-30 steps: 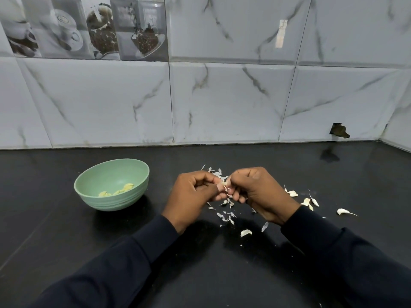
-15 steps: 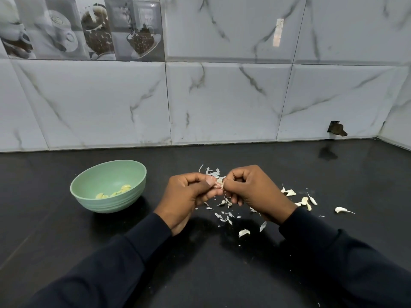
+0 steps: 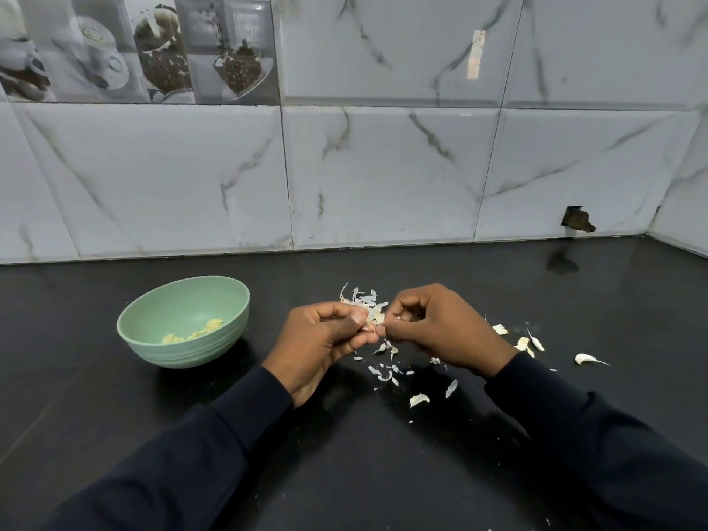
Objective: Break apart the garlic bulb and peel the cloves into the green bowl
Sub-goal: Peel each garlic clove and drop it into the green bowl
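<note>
My left hand (image 3: 325, 341) and my right hand (image 3: 440, 327) meet above the black counter, fingertips together. Between them they pinch a small garlic clove (image 3: 373, 320), mostly hidden by the fingers; only a pale sliver shows. The green bowl (image 3: 184, 320) stands to the left of my hands and holds several peeled yellowish cloves (image 3: 195, 333). A few unpeeled cloves (image 3: 584, 359) lie on the counter to the right of my right hand.
White garlic skins (image 3: 387, 371) are scattered under and behind my hands on the black counter (image 3: 115, 415). A marble-tiled wall (image 3: 383, 174) closes the back, with a corner at the far right and a broken hole (image 3: 576, 220) low in the tile.
Both hands have stayed together on the clove, with only small finger shifts. The view has tilted slightly.
</note>
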